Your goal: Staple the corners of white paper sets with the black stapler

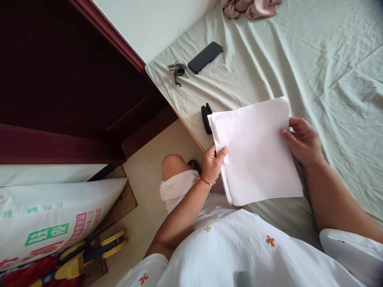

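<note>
A stack of white paper sheets (259,153) is held up over the edge of the bed, its left edges slightly fanned. My left hand (213,162) grips the stack's left edge with the thumb on top; a red string bracelet circles that wrist. At the opposite edge, my right hand (305,141) pinches the sheets near the upper right corner, thumb in front. Just beyond the stack's left edge lies a black stapler (206,118), partly hidden by the paper.
The bed (335,59) has a wrinkled pale green sheet. On it rest a black phone (206,57), a bunch of keys (178,71) and a pink cloth (254,8). Dark red furniture (66,79) stands left, above a large printed white sack (56,215) and yellow-black items (110,243).
</note>
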Motion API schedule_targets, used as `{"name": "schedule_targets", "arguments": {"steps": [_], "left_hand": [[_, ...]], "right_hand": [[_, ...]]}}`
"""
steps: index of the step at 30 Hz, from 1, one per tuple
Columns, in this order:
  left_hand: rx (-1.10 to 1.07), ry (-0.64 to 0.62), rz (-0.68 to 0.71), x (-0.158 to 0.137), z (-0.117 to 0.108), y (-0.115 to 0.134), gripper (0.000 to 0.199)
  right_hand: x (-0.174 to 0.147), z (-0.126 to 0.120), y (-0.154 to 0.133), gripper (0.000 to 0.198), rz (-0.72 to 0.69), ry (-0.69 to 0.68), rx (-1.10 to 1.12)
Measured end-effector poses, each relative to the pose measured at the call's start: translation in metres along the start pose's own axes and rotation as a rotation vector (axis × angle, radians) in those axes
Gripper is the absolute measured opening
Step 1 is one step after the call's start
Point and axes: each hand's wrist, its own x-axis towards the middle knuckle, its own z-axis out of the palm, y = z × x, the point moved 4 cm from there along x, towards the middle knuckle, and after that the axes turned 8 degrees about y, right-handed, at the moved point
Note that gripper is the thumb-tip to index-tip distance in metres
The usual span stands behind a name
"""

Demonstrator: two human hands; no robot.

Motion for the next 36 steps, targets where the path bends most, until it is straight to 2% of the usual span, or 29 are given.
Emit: {"name": "schedule_targets", "arguments": {"steps": [3,5,10,13,18,21,24,26,30,33,35,36], "left_hand": [[-0.172,0.036,-0.103,0.003,0.001,0.003,0.048],[-0.247,0.045,-0.133,0.006,0.003,0.009,0.048],[-0.351,0.057,-0.2,0.012,0.005,0.016,0.051],[-0.34,0.037,-0.24,0.009,0.006,0.013,0.056],[-0.191,-0.126,-0.299,-0.001,0.009,0.009,0.057],[-0.124,-0.253,-0.267,-0.005,0.014,0.011,0.058],[-0.078,-0.306,-0.223,-0.006,0.017,0.012,0.059],[-0.125,-0.245,-0.239,-0.003,0.015,0.01,0.059],[-0.325,0.071,-0.328,0.012,-0.002,0.004,0.058],[-0.422,0.221,-0.345,0.019,-0.01,0.0,0.055],[-0.424,0.244,-0.336,0.016,-0.009,-0.004,0.052],[-0.403,0.245,-0.333,0.013,-0.007,-0.007,0.052]], "right_hand": [[0.001,0.003,-0.01,0.051,-0.149,-0.006,0.019],[0.001,0.004,-0.014,0.057,-0.146,-0.048,0.021],[-0.008,0.005,-0.015,0.045,0.132,-0.246,-0.096],[-0.014,0.004,-0.014,0.042,0.224,-0.268,-0.115],[-0.02,0.003,-0.009,0.037,0.351,-0.276,-0.073],[-0.022,0.003,-0.008,0.038,0.402,-0.269,-0.05],[-0.023,0.002,-0.006,0.042,0.411,-0.267,-0.021],[-0.022,-0.001,-0.002,0.045,0.386,-0.263,0.008],[-0.014,-0.005,0.005,0.066,0.274,-0.214,0.129],[-0.012,0.006,0.001,0.086,0.217,-0.413,0.271],[-0.016,0.014,-0.003,0.086,0.182,-0.535,0.298],[-0.018,0.017,-0.003,0.08,0.177,-0.548,0.265]]}}
